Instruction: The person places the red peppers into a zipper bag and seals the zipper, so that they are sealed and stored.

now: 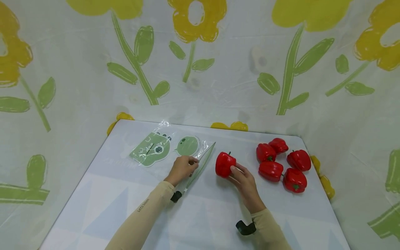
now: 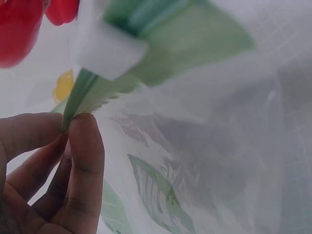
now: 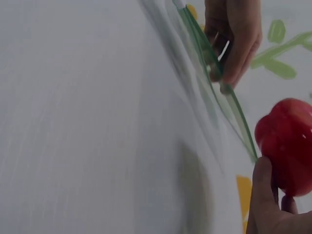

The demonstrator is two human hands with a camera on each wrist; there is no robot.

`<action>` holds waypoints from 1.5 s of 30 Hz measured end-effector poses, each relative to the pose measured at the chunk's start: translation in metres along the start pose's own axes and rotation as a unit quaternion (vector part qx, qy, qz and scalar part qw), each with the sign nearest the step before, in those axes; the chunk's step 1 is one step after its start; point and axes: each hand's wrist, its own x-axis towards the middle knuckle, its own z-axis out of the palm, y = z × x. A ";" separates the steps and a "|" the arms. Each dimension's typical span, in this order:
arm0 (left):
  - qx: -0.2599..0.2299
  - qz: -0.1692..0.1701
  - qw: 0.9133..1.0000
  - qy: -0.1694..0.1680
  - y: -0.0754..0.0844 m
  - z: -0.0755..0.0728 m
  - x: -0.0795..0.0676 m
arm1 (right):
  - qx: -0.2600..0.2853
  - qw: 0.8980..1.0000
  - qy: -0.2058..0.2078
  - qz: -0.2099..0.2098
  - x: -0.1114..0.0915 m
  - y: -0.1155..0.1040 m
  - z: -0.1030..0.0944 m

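My left hand (image 1: 182,169) pinches the green-edged rim of a clear plastic zip bag (image 1: 159,150) printed with green cartoon shapes. In the left wrist view, thumb and finger grip the green strip (image 2: 78,95) at the bag's mouth, which stands partly apart. My right hand (image 1: 245,184) holds a red bell pepper (image 1: 225,164) by its right side, a short way right of the bag's opening. In the right wrist view that pepper (image 3: 287,146) sits near the lower end of the green rim (image 3: 234,105). The pepper's underside is hidden from the head view.
Several more red bell peppers (image 1: 271,171) lie in a group at the right of the white table (image 1: 200,222). A curtain (image 1: 225,86) with yellow flowers hangs behind and around the table. Black straps or devices (image 1: 246,228) show at both wrists.
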 end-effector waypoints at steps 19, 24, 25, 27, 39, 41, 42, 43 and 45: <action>-0.007 0.012 1.000 -0.005 0.007 -0.002 -0.002 | 0.031 0.999 -0.007 -0.015 0.025 0.004 0.045; -0.011 0.017 1.000 -0.006 0.008 -0.002 -0.002 | 0.035 0.999 -0.007 -0.012 0.027 0.004 0.050; -0.011 0.019 1.000 -0.005 0.008 -0.002 -0.002 | 0.037 0.999 -0.008 -0.013 0.027 0.005 0.051; -0.010 0.023 1.000 -0.006 0.008 -0.002 -0.002 | 0.039 0.999 -0.008 -0.014 0.028 0.006 0.052; -0.047 0.014 0.999 -0.009 0.008 -0.004 -0.002 | 0.024 1.000 -0.007 -0.013 0.027 0.009 0.052; -0.055 0.009 0.998 -0.010 0.008 -0.004 -0.003 | 0.021 1.000 -0.007 -0.009 0.028 0.009 0.051; -0.061 0.007 0.998 -0.011 0.009 -0.004 -0.004 | 0.019 1.000 -0.007 -0.006 0.028 0.009 0.050; -0.067 0.005 0.998 -0.011 0.009 -0.005 -0.004 | 0.012 1.000 -0.007 -0.004 0.028 0.009 0.050; -0.075 0.001 0.997 -0.009 0.010 -0.005 -0.005 | -0.009 1.000 -0.004 -0.001 0.028 0.009 0.049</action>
